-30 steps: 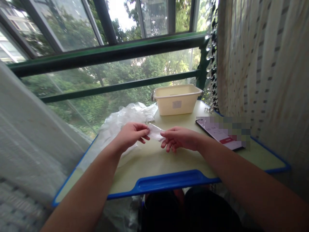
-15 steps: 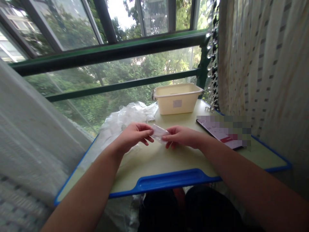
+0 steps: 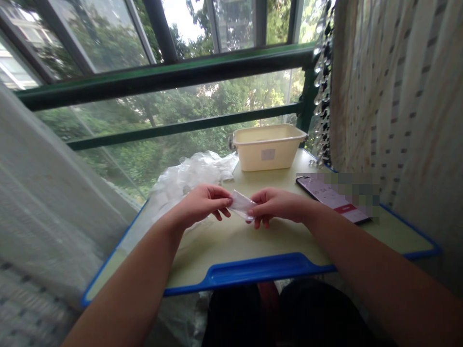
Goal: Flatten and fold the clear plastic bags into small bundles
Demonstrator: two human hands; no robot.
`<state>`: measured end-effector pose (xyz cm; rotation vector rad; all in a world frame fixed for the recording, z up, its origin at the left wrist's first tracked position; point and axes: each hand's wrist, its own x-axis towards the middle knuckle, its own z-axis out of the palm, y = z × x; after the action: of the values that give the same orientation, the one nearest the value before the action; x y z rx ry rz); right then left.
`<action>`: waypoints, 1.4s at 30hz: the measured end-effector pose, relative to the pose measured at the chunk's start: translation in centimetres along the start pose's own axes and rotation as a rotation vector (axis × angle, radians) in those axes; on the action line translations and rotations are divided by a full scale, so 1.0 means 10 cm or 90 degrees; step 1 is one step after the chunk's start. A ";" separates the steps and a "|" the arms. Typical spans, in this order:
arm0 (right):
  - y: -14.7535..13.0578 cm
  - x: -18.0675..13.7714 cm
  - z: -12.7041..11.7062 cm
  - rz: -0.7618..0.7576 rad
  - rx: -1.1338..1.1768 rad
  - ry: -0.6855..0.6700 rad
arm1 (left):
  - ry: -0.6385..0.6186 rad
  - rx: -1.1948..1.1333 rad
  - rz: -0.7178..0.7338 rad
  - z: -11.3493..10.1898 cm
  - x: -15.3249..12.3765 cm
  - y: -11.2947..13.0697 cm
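Note:
Between my two hands, above the middle of the table, is a small clear plastic bag (image 3: 241, 204), tilted down to the right. My left hand (image 3: 208, 205) pinches its left end between thumb and fingers. At its right end my right hand (image 3: 272, 206) grips the lower corner, thumb on top. Whether anything lies inside the bag I cannot tell. Behind my left hand spreads a heap of crumpled clear plastic bags (image 3: 188, 173).
A cream plastic tub (image 3: 277, 156) with a small label stands at the table's back. At the right lies a phone (image 3: 333, 197), partly blurred out. The pale table (image 3: 235, 246) has a blue rim. Curtains hang on both sides, with a railing and window behind.
The plastic bag tilts more, its right end lower. My right hand has shifted slightly right, and the view has moved a little.

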<state>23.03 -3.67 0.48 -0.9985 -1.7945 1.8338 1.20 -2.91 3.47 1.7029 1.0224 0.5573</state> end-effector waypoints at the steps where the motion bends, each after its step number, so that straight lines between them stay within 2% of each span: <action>1: 0.01 0.00 -0.01 0.005 -0.001 -0.001 | -0.003 0.007 -0.002 0.00 0.00 0.00; 5: 0.02 0.02 0.01 0.015 -0.018 0.017 | -0.015 0.009 -0.013 0.00 0.02 -0.03; 10: 0.00 -0.01 0.05 0.009 -0.088 0.053 | -0.033 -0.060 -0.053 -0.01 0.05 -0.07; 15: -0.02 -0.05 -0.01 0.018 -0.067 0.020 | -0.018 -0.089 -0.043 -0.04 0.03 -0.05; 20: 0.00 -0.03 -0.02 0.003 -0.072 0.026 | -0.018 -0.081 -0.023 -0.04 0.01 -0.05; 26: -0.06 -0.04 0.07 -0.128 -0.131 0.113 | -0.048 -0.261 -0.080 -0.06 0.09 -0.13; 29: -0.08 -0.04 0.09 -0.150 -0.174 0.163 | -0.104 -0.321 -0.105 -0.02 0.13 -0.17; 33: -0.04 0.01 0.09 -0.233 -0.206 0.195 | -0.204 -0.347 -0.087 0.08 0.15 -0.20; 36: 0.00 0.06 0.10 -0.262 -0.164 0.193 | -0.186 -0.353 -0.051 0.13 0.16 -0.21; 39: 0.03 0.09 0.11 -0.282 -0.135 0.208 | -0.196 -0.339 -0.054 0.13 0.17 -0.23; 42: 0.05 0.10 0.11 -0.284 -0.234 0.247 | -0.235 -0.319 -0.076 0.12 0.17 -0.24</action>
<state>21.73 -3.80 -0.28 -0.9023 -1.9392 0.9936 2.15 -1.89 0.62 1.2306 0.6449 0.3626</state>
